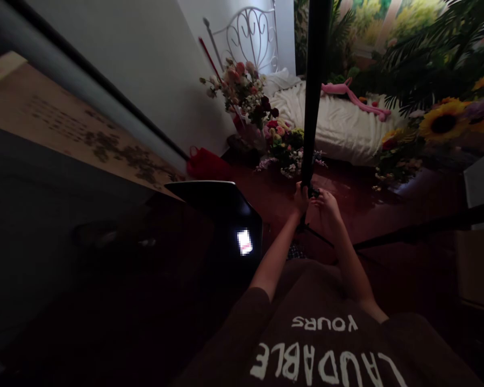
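Observation:
A tall black stand pole rises in front of me and runs out of the top of the view. My left hand is wrapped round its lower part. Just to the right, the fingers of my right hand close at a small black clamp knob on the pole. Thin dark legs spread near the floor below my hands. Dim light hides the finer details of the knob and the fingertips.
Left of my arms stands a dark panel with a bright blurred patch. A red bag lies by the wall. Flower bunches stand before a white-covered bed. Sunflowers and another dark pole are at right.

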A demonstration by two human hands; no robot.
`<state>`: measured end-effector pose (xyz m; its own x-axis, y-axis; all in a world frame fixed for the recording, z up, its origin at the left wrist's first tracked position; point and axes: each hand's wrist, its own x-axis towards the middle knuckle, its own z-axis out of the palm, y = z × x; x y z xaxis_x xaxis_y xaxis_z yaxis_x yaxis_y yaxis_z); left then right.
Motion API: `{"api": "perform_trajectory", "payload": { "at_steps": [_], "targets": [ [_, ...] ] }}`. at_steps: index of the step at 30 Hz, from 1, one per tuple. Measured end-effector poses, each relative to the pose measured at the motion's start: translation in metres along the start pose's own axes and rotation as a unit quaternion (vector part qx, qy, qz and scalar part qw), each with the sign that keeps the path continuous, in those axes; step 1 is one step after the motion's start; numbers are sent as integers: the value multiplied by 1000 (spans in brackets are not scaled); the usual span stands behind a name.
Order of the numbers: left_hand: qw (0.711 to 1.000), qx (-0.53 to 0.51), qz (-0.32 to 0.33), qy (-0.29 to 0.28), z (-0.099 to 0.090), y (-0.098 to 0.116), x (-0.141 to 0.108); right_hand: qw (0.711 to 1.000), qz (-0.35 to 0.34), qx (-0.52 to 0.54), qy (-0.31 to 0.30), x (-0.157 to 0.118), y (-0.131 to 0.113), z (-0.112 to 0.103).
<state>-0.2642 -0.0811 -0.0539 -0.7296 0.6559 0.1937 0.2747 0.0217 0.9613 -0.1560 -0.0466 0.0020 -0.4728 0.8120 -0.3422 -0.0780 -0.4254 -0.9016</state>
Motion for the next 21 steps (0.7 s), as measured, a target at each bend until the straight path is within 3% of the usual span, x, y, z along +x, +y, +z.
{"api": "perform_trajectory", "payload": {
  "at_steps": [3,6,9,11,14,16,21],
  "targets": [
    [1000,-2,13,1,0,-2,0,996,20,85,-14,-2,1,1],
    [1000,-4,11,2,0,-2,0,997,5,73,-34,-6,-4,-2],
    [1000,-3,18,10,0,0,0,998,-5,-8,-70,-10,-10,-8],
    [1000,-3,26,14,0,0,0,993,-50,-77,-71,-12,-13,-13],
    [1000,0,20,10,0,-2,0,959,-161,-220,-80,-16,-15,-19],
    [1000,2,17,8,1,-4,0,929,-200,-302,-71,-18,-14,-19],
    [1000,17,13,6,0,-3,0,913,-221,-343,-18,-17,-7,-17]
  ]
}}
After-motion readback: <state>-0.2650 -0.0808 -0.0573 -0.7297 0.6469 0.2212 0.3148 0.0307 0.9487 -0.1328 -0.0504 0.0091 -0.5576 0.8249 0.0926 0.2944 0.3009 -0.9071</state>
